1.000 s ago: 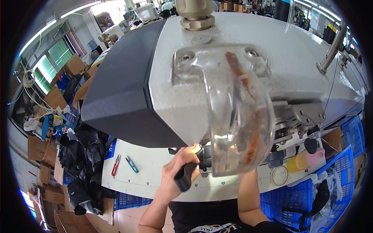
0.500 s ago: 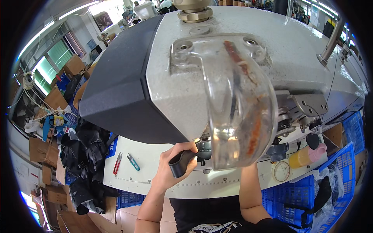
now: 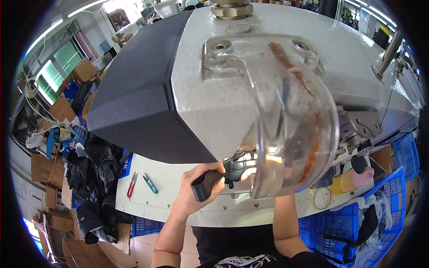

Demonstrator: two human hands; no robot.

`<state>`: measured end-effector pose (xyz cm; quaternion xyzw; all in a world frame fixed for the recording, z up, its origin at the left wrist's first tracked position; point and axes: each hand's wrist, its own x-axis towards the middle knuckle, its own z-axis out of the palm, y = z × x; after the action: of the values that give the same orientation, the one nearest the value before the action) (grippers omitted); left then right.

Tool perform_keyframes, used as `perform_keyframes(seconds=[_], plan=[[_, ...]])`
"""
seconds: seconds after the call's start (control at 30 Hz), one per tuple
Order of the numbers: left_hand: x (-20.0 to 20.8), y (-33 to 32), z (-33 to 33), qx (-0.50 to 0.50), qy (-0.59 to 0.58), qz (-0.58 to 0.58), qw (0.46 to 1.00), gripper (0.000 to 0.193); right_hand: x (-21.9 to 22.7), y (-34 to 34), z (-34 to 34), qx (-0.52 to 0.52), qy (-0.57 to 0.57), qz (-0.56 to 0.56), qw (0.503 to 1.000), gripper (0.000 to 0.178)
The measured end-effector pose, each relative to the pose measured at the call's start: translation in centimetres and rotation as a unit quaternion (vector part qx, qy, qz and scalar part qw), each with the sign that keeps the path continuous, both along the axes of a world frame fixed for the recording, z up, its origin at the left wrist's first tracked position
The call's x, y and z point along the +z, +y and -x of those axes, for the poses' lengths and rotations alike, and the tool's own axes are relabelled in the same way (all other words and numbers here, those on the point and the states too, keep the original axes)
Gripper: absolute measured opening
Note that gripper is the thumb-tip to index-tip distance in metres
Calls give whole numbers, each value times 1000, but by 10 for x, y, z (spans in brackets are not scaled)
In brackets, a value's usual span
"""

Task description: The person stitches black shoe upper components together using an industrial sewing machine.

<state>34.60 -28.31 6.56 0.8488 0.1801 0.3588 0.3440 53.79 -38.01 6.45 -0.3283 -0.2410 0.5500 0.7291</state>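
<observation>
My left hand (image 3: 190, 193) is closed around a black leather-like strap (image 3: 203, 190), whose near end curls into an open loop. The strap's far part runs under the head of a large grey sewing machine (image 3: 214, 102), beside its metal foot area. A clear plastic guard (image 3: 295, 129) with reddish-brown streaks hangs in front of the machine head and covers most of my right hand (image 3: 249, 173). Only a fingertip shows, close to the right side of the black piece; the grip itself is hidden. My right forearm comes up from below the guard.
On the white table (image 3: 165, 207) lie red-handled snips (image 3: 132, 185) and teal snips (image 3: 150, 183). A bottle of yellow liquid (image 3: 344, 184) rests at the right near a clear ring (image 3: 321, 198). Blue crates (image 3: 328, 223) stand below; black bags (image 3: 96, 163) are piled left.
The view has shifted slightly, so the machine and guard appear farther right. A right fingertip now shows beside the guard's left edge. My left hand keeps its hold on the strap.
</observation>
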Motion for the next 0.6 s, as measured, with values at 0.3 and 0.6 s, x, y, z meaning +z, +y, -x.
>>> perform_keyframes(seconds=[0.3,0.6], plan=[[-13,11,-5,16,19,137,990,20,-28,-11,-6,-9,-35,69,997,40],[5,12,-9,35,5,83,996,10,-62,-18,-10,-90,-214,55,971,40]])
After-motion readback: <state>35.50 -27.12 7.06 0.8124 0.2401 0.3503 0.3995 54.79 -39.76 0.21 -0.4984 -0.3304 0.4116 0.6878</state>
